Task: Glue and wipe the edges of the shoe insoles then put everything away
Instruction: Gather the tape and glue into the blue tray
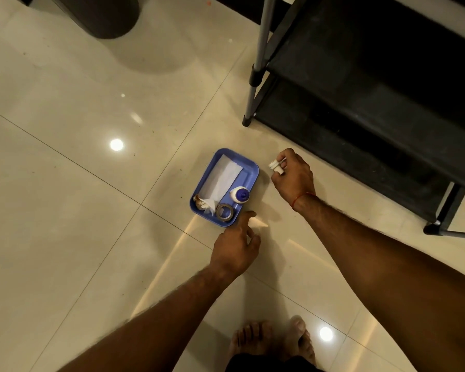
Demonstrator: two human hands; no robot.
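— What have you got in your right hand (pixel 293 178)?

— A small white tube (pixel 276 167), pinched between my fingertips. My grip is closed around it, and the tube's ridged end pokes out to the left of my fingers. I can't read any label on it. There's a red thread (pixel 301 198) round that wrist.

— And your left hand (pixel 236 247)?

— Nothing in it. The fingers are loosely spread, the grip open, and the index finger reaches toward the near corner of the blue tray (pixel 250 167). Whether the fingertip touches the rim I can't tell; it's right at it.

— Where is the tray?

— On the tiled floor (pixel 78 170), near the foot of the black shoe rack (pixel 360 89), which stands to the right and beyond. My right hand with the tube is just beside the tray's right edge.

— What lies in the tray?

— A folded white tissue (pixel 223 178) stretches from the far corner toward the near-left one, where a crumpled, brown-stained wad (pixel 203 205) sits. A roll of tape (pixel 224 211) lies flat in the near corner. Just beside it, against the right edge, is a white glue bottle (pixel 239 194) with a blue cap.

— Anything else around?

— A dark round bin (pixel 102 14) at the far left of the floor, well apart from the tray, and my bare feet (pixel 274 342) at the near edge of view.
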